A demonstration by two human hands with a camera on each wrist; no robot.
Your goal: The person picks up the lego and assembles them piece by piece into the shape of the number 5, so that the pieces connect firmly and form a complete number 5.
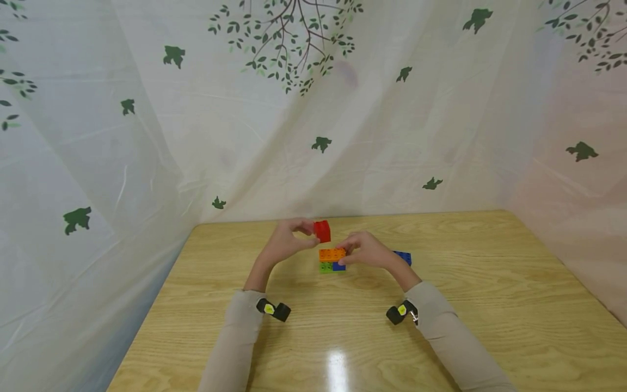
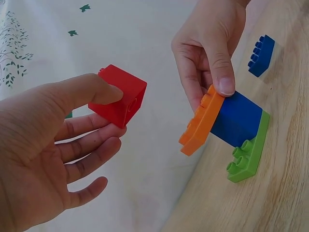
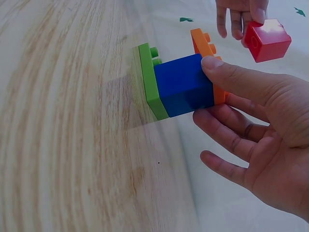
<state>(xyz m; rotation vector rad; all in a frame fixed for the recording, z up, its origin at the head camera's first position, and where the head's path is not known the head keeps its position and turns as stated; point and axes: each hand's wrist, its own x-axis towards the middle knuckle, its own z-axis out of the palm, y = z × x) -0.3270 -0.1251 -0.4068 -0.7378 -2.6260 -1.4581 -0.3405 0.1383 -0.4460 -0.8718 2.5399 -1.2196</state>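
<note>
My left hand pinches a red toy building brick between thumb and fingertips, above the table. Lower and to its right, my right hand holds a small brick stack at its right end. That stack has a light green flat brick at the bottom, a tall blue brick over part of it, and an orange flat brick on top. The right thumb presses where blue meets orange. Several green studs show beside the blue brick. Red brick and stack are apart.
A flat blue brick lies on the wooden table, right of the stack and partly behind my right wrist in the head view. A pale curtain with leaf prints hangs behind the table.
</note>
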